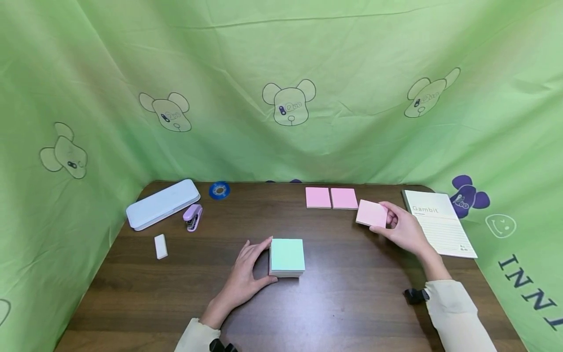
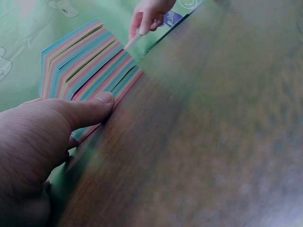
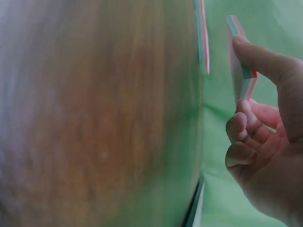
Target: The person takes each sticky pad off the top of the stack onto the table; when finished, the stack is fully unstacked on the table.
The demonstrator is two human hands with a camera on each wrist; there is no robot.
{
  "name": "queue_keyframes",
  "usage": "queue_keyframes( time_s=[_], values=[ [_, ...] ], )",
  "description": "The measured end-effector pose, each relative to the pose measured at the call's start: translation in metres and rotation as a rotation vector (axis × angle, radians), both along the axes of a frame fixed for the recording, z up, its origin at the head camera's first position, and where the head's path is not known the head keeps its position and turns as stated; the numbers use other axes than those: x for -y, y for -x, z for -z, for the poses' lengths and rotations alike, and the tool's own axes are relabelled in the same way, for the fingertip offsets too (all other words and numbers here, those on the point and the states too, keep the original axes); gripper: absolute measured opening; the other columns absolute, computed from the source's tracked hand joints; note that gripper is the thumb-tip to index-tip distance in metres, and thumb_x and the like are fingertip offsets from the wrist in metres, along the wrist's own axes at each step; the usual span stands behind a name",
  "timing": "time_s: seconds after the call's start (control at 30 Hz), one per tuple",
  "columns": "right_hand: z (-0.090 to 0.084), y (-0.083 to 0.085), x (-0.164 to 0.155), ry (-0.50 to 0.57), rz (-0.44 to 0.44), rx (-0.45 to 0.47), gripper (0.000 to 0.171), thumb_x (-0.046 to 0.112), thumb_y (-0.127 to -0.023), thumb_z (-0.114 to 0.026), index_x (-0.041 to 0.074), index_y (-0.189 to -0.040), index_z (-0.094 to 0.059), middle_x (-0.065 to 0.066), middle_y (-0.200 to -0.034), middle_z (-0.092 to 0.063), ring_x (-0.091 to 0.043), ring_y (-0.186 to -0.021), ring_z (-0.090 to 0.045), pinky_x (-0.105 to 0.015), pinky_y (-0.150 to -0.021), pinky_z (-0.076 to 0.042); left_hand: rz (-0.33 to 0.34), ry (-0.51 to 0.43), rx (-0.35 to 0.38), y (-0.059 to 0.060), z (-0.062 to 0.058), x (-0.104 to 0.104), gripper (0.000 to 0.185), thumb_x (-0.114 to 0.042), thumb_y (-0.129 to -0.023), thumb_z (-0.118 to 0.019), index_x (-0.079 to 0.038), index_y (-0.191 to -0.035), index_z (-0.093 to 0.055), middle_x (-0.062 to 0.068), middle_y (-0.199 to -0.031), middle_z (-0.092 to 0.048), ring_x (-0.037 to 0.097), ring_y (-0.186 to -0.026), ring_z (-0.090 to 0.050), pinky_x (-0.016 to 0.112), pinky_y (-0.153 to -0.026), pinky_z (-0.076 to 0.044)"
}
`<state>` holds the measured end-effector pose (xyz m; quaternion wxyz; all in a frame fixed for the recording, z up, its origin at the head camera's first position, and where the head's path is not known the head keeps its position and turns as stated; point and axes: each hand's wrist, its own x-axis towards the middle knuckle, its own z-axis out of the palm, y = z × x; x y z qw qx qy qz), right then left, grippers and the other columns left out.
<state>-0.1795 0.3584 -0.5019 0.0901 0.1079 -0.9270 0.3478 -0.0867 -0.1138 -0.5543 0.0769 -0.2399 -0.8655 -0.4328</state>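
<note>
In the right hand (image 1: 404, 230), a thin pale-pink note pad (image 1: 372, 213).

Open bench (image 1: 352, 293) in front of and to the right of the note block (image 1: 287, 255) — nothing standing there. Behind it bare too, up to two pink pads (image 1: 331, 198); eraser (image 1: 161, 246), stapler (image 1: 192, 217), case (image 1: 162, 203) crowding the far left.

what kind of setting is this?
Likely a staged desk setup: a dark wooden table walled by green cartoon-bear cloth, with stationery: note block, stapler, pencil case, notebook.
</note>
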Motion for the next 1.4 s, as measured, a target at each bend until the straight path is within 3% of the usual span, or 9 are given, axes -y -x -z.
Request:
queue_keyframes(
  time_s=[0.23,0.47,0.53,0.8,1.03,1.4],
  values=[
    [0.004,0.008,-0.013,-0.154,-0.006,0.049,0.065,0.028,-0.084,-0.098,0.000,-0.135,-0.068,-0.003,-0.083,-0.062,-0.010,-0.072,-0.049,-0.029,-0.059,-0.039,-0.005,0.000,0.002,0.000,-0.001,0.000,0.108,-0.015,-0.078,-0.103,-0.020,-0.170,-0.046,0.002,-0.154,-0.065,0.029,-0.139,-0.061,0.071,-0.132,-0.024],
    [0.004,0.021,-0.019,-0.271,-0.031,0.090,0.086,0.029,-0.091,-0.091,-0.011,-0.155,-0.052,-0.006,-0.085,-0.060,-0.019,-0.074,-0.051,-0.034,-0.061,-0.041,0.001,0.006,-0.003,0.000,-0.001,-0.001,0.107,-0.017,-0.079,-0.102,-0.016,-0.170,-0.047,0.002,-0.155,-0.065,0.029,-0.140,-0.061,0.072,-0.132,-0.024],
    [0.004,0.024,-0.020,-0.277,-0.033,0.092,0.085,0.028,-0.092,-0.091,-0.011,-0.156,-0.051,-0.007,-0.085,-0.063,-0.019,-0.074,-0.054,-0.035,-0.062,-0.042,0.002,0.006,-0.007,0.000,-0.001,-0.001,0.106,-0.017,-0.079,-0.102,-0.016,-0.170,-0.047,0.002,-0.154,-0.065,0.029,-0.140,-0.061,0.073,-0.131,-0.025],
    [0.008,0.031,-0.017,-0.302,0.027,0.032,0.053,0.019,-0.095,-0.087,0.000,-0.142,-0.072,-0.012,-0.092,-0.065,-0.029,-0.085,-0.062,-0.044,-0.065,-0.049,0.008,-0.001,-0.004,-0.001,-0.002,0.000,0.107,-0.017,-0.078,-0.103,-0.016,-0.170,-0.047,0.002,-0.154,-0.065,0.030,-0.140,-0.061,0.072,-0.132,-0.024],
    [0.009,0.040,-0.010,-0.304,0.071,0.039,0.053,0.018,-0.098,-0.082,0.002,-0.147,-0.069,-0.021,-0.102,-0.065,-0.040,-0.099,-0.064,-0.058,-0.073,-0.053,0.001,0.002,-0.019,-0.001,-0.002,0.000,0.109,-0.015,-0.075,-0.104,-0.014,-0.169,-0.048,0.003,-0.152,-0.066,0.030,-0.138,-0.062,0.071,-0.132,-0.025],
    [0.012,0.048,-0.006,-0.284,0.114,0.042,0.052,0.020,-0.100,-0.079,0.002,-0.148,-0.068,-0.019,-0.098,-0.062,-0.038,-0.093,-0.061,-0.058,-0.072,-0.051,0.000,0.007,-0.014,-0.001,-0.003,-0.001,0.109,-0.015,-0.077,-0.103,-0.018,-0.170,-0.047,0.003,-0.153,-0.065,0.030,-0.139,-0.061,0.071,-0.132,-0.025]
  ],
)
